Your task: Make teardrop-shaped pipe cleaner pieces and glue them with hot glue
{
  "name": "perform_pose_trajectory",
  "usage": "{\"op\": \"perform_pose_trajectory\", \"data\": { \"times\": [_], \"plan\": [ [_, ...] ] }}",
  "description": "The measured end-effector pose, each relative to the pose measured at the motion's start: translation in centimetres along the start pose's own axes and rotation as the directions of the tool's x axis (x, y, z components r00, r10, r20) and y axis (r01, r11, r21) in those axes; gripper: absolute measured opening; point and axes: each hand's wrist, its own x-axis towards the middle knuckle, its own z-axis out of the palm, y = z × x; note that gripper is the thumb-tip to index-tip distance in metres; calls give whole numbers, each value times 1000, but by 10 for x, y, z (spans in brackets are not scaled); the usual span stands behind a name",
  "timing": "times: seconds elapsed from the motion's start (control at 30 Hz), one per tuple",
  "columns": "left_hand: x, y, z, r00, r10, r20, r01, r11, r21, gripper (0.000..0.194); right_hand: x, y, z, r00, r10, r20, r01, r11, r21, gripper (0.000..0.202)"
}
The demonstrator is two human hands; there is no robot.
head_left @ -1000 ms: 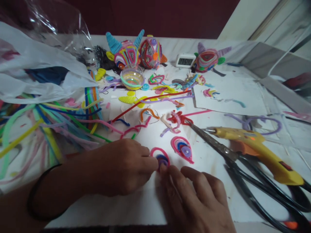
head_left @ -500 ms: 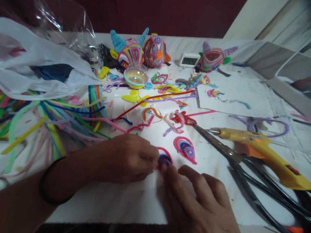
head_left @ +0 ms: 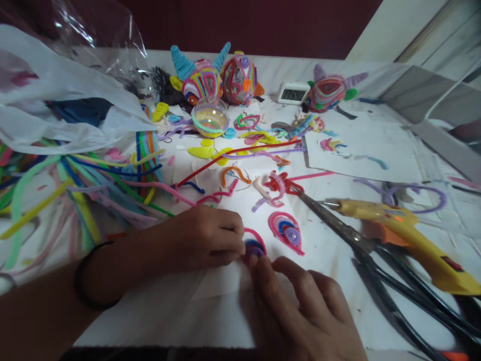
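Note:
A pink, blue and purple pipe-cleaner piece (head_left: 255, 246) lies on white paper between my two hands. My left hand (head_left: 210, 238) has its fingers closed at the piece's left edge; what they pinch is hidden. My right hand (head_left: 304, 301) presses a fingertip on the purple coil at the piece's lower edge, its other fingers apart. Just right of it lies a teardrop piece (head_left: 286, 231) of pink, blue and purple with a shiny bead.
Black-handled scissors (head_left: 361, 240) and a yellow glue gun (head_left: 398, 220) lie to the right. Loose pipe cleaners (head_left: 84, 200) spread at left below a plastic bag (head_left: 56, 85). Decorated balls (head_left: 203, 82), a clear bowl (head_left: 209, 120) and a digital clock (head_left: 293, 93) stand behind.
My left hand and wrist have shifted slightly, with the black band a little further right. My right hand has barely moved and stays on the piece.

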Motion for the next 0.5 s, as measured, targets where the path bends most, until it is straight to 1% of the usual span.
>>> {"op": "perform_pose_trajectory", "data": {
  "times": [0.1,0.17,0.23,0.3,0.4,0.47,0.5],
  "plan": [
    [3,0,1,999,-17,-43,14,998,-58,12,0,0,1,1000,10,-8,-10,1000,7,24],
    [3,2,1,996,-64,-56,59,994,-87,6,0,-1,1,1000,17,-7,-17,1000,13,23],
    [3,4,0,992,-119,-50,115,990,-85,9,1,-1,1,1000,21,-6,-21,1000,17,24],
    [3,6,0,989,-140,-39,137,989,-63,12,1,-2,1,1000,25,-10,-25,1000,11,24],
    [1,6,1,995,-87,-52,87,996,-5,8,0,-2,1,1000,17,-16,-17,1000,-5,25],
    [-1,6,2,999,-36,-34,39,995,94,7,0,-2,2,1000,7,-14,-7,1000,-3,27],
    [-2,6,2,999,-30,-19,33,987,157,8,0,-2,2,1000,6,-13,-6,1000,2,27]
  ]
}}
